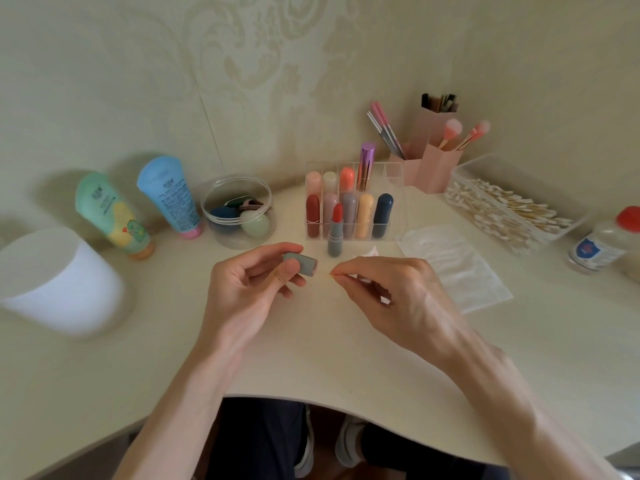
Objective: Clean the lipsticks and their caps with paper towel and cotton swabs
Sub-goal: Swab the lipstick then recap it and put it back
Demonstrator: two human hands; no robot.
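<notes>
The cream table is lying under both hands. Beyond the right hand, a clear box of swabs is sitting farthest out, with a paper towel lying nearer. A clear organizer of lipsticks is standing beyond both hands, and an uncapped lipstick is standing just ahead of them. The left hand is gripping the grey cap between curled thumb and fingers. The right hand is pinching a thin cotton swab, blurred, pointing at the cap's open end.
</notes>
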